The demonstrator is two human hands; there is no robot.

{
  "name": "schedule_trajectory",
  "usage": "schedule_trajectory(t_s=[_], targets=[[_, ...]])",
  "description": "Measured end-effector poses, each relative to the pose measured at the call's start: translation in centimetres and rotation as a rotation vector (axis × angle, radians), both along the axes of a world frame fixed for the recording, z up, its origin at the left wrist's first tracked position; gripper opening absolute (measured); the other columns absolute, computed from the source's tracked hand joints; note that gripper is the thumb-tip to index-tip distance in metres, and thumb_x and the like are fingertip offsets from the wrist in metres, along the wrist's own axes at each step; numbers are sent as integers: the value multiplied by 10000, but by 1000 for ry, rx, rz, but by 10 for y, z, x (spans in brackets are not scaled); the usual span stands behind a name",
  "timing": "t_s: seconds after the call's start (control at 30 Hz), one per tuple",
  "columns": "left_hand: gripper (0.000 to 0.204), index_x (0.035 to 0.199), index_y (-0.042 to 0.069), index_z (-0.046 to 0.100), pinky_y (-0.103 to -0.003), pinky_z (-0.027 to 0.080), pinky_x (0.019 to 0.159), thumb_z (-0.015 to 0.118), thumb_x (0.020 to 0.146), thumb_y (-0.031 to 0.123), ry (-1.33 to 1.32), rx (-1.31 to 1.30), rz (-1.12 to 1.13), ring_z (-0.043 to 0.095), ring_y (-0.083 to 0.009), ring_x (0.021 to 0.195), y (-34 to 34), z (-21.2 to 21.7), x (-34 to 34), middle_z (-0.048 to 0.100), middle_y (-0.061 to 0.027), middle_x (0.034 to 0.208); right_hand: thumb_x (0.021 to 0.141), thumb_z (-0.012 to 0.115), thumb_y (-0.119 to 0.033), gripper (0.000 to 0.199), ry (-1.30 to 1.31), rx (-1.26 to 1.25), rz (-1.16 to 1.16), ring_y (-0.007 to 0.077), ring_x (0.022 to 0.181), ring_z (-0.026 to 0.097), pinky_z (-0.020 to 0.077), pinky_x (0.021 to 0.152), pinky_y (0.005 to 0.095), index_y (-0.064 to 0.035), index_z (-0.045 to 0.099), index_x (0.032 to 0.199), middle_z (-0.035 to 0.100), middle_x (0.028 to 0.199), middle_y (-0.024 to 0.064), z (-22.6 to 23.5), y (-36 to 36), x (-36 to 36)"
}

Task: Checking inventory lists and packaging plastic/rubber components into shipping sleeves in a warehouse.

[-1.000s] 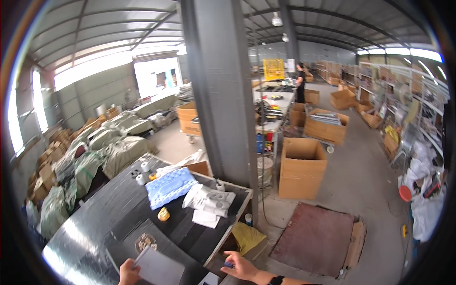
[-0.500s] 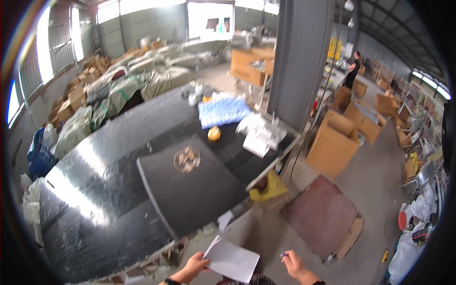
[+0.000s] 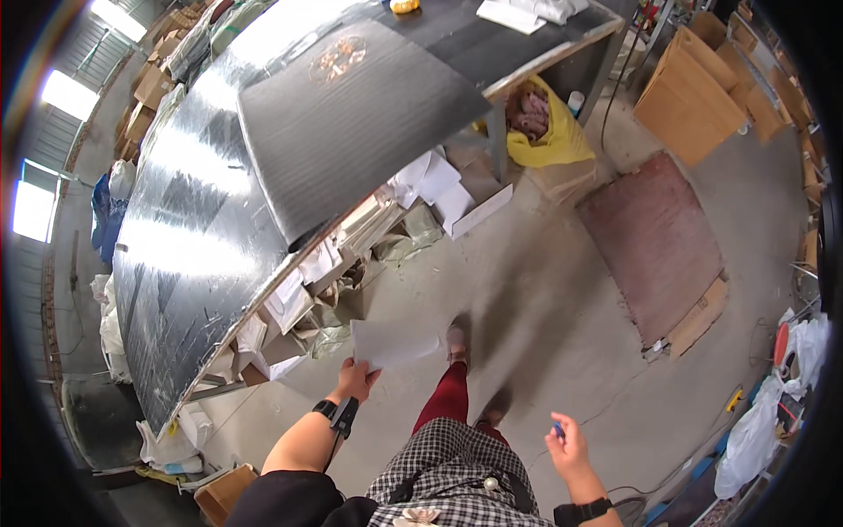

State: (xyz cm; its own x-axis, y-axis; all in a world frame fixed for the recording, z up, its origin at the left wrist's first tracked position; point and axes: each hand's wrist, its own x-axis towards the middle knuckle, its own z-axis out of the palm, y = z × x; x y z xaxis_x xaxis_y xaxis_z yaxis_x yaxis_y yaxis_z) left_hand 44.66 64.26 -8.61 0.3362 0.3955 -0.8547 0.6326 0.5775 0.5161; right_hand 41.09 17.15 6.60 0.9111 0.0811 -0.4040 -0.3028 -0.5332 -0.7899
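My left hand point(image 3: 356, 379) is closed on the near left edge of some white paper point(image 3: 392, 342), which looks like a thin pad or several sheets. The paper hangs over the floor beside the table's near edge, apart from it. Off to the right, my right hand point(image 3: 569, 446) is closed round a pen point(image 3: 558, 429); only its blue end shows between thumb and fingers. On the black table point(image 3: 184, 237) lies a dark grey ribbed mat point(image 3: 360, 132), with a round patch of small brownish pieces point(image 3: 338, 60) at its far end.
Papers and folded packaging point(image 3: 430, 180) crowd the shelf under the tabletop. By the table's right corner stands a yellow bag point(image 3: 566, 140) holding pinkish things. A reddish-brown board point(image 3: 654, 246) lies on the floor at right, cardboard boxes point(image 3: 689, 97) behind it. White plastic bags point(image 3: 751, 435) line the right side.
My view has tipped down, bringing my legs and feet in. Both hands now appear farther apart, still holding the paper and the pen.
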Motion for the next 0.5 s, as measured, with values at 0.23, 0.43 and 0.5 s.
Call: schedule_trajectory(t_s=[0.23,0.43,0.5], targets=[[263,1241,78,432,-378,619,745,504,989,56,-144,101,43,650,-250,953,37,-75,35,583,-119,1156,963,561,-130,178,185,-29,-87,117,616,561,452,586,275,-27,654,1074,575,674,22,-47,-32,-40],[219,1201,88,464,-397,629,769,534,995,68,-302,225,32,652,-256,961,96,-81,160,585,-110,1152,943,560,-82,202,194,-60,-84,130,611,558,467,601,279,-8,630,1118,581,681,37,-57,-13,11],[250,1220,59,490,-362,595,858,570,986,100,-371,88,107,644,-248,1007,97,-69,218,597,-122,1159,940,562,-77,223,148,-116,-128,132,618,558,473,615,283,-1,621,1141,583,685,40,-63,-8,29]])
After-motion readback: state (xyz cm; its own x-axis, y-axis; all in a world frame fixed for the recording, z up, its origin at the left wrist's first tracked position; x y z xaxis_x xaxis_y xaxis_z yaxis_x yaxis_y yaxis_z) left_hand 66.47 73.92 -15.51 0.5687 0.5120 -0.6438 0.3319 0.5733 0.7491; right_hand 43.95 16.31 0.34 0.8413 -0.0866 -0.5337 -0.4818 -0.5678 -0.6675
